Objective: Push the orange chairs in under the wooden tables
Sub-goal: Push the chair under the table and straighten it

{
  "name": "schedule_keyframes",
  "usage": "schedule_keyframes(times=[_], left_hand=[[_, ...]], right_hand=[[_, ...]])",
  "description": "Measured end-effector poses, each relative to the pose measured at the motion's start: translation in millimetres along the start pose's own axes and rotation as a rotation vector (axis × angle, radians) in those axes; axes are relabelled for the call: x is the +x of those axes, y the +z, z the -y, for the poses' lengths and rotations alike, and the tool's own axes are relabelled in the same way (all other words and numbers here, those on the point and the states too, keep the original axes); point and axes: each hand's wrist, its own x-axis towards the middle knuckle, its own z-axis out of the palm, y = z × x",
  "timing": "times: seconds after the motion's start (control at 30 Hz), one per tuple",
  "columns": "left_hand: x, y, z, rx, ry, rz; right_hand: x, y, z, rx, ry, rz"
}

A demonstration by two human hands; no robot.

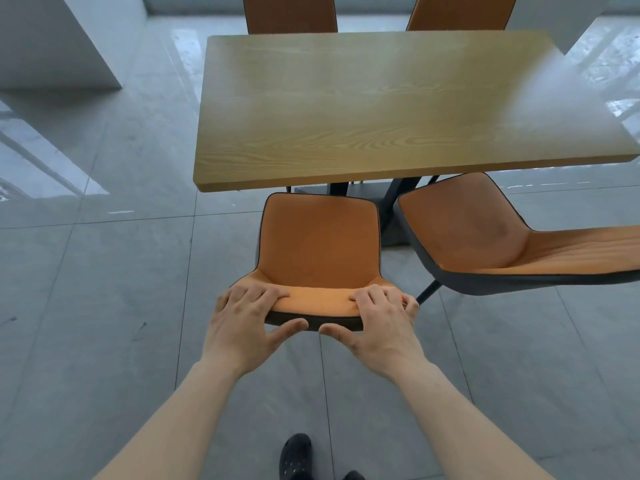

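An orange chair with a dark shell stands in front of me, facing the wooden table. Its seat front sits just short of the table's near edge. My left hand grips the left end of the backrest top, fingers over the orange side and thumb on the dark back. My right hand grips the right end the same way. A second orange chair stands to the right, turned at an angle, its seat front at the table's near edge.
Two more orange chair backs show beyond the table's far edge. The table's dark base is under the top. A white pillar stands at the far left. Grey floor tiles surround everything. My black shoe is below.
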Motion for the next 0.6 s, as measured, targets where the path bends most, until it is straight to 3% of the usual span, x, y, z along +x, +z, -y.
schedule_keyframes(times=[0.6], left_hand=[[-26, 26, -69, -0.017, -0.089, -0.022]], right_hand=[[-17, -17, -64, -0.040, -0.079, 0.076]])
